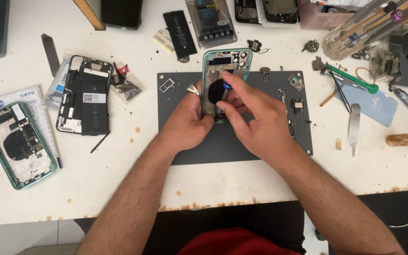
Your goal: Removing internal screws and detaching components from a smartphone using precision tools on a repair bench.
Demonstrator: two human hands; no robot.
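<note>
Head view — A: Where is the green phone housing [226, 59]?
B: On the grey mat [190, 146]. Left hand [187, 123] clamps its edge, steadying it; right hand [256, 118] pinches a blue-capped screwdriver [226, 86], upright over the housing.

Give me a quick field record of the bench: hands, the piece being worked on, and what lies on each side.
left hand: steadies the green phone housing by its left edge
right hand: pinches a blue-handled screwdriver, tip down inside the housing
work surface: grey repair mat on a white table
left side: second green phone housing; opened black phone
top: loose black battery
right side: metal spudger; green pry tool
</note>
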